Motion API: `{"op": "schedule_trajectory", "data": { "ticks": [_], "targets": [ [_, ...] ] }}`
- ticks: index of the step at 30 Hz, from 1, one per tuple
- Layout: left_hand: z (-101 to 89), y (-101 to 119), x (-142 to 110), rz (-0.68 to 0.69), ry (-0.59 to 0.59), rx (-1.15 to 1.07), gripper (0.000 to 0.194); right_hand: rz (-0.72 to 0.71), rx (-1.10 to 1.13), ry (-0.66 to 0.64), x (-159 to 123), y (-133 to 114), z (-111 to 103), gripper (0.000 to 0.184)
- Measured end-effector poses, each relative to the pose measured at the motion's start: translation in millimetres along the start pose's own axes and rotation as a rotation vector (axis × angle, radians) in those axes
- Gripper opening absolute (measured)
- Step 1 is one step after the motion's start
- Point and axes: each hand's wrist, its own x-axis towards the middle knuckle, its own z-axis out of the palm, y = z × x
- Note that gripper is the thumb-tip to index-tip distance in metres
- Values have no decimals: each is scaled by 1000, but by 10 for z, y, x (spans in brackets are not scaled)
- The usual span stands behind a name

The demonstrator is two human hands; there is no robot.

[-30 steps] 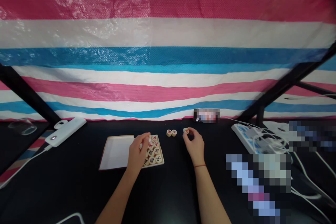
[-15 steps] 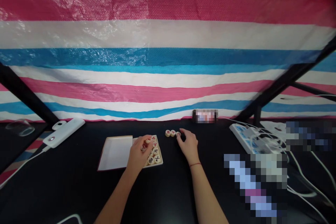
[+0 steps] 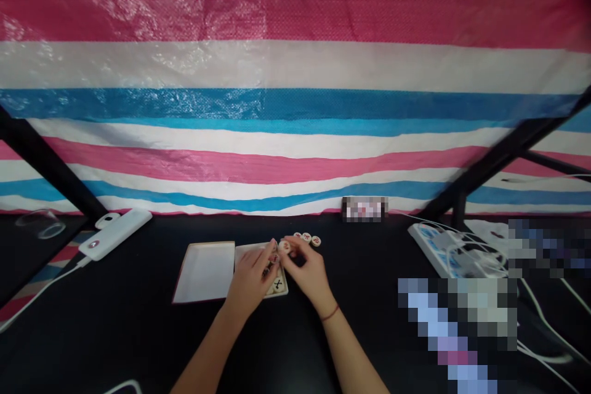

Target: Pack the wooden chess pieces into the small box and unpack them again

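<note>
A round cream Chinese chess piece (image 3: 285,247) with a red character is pinched between the thumb and fingers of my right hand (image 3: 310,268), just off the right edge of the shallow box (image 3: 283,291). My left hand (image 3: 253,274) reaches over the box, its curled fingers around Chinese chess pieces (image 3: 274,259) and hiding most of the box's contents. One piece with a black character (image 3: 277,284) shows near the front right corner. Behind my right hand, three pieces with red characters (image 3: 306,237) lie in a row on the black table (image 3: 277,345).
The open box lid (image 3: 206,271), white inside, lies left of the box. A white plugged-in device (image 3: 116,234) and a clear glass (image 3: 44,223) are at the left. On the right are a power strip (image 3: 427,245) with tangled cables and blurred items. A striped sheet (image 3: 295,104) hangs behind.
My right hand set a piece down at the right end of the row, which grew from two to three. It then came left to the box and holds another piece. My left hand shifted slightly right.
</note>
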Motion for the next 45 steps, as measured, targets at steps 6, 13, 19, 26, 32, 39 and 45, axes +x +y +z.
{"op": "schedule_trajectory", "data": {
  "ticks": [6, 13, 19, 26, 32, 39, 45],
  "targets": [
    [-59, 3, 21, -158, -50, -80, 57, 163, -211, 382, 155, 554, -412, 44],
    [-51, -8, 16, -231, -116, -135, 57, 146, -479, 220, 166, 780, -471, 40],
    [-37, -27, 18, -221, -100, -32, 42, 175, -557, 166, 150, 780, -456, 31],
    [-56, -30, 30, -245, -107, 78, 24, 170, -609, 133, 150, 747, -447, 26],
    [-84, -47, 45, -247, -77, 45, 24, 191, -597, 143, 165, 716, -460, 33],
    [-108, -74, 77, -347, -98, 205, 23, 17, -378, 170, 81, 276, -107, 30],
    [-40, -12, 248, -402, -228, 312, 29, 146, -249, -64, -38, 50, 201, 30]
  ]
}}
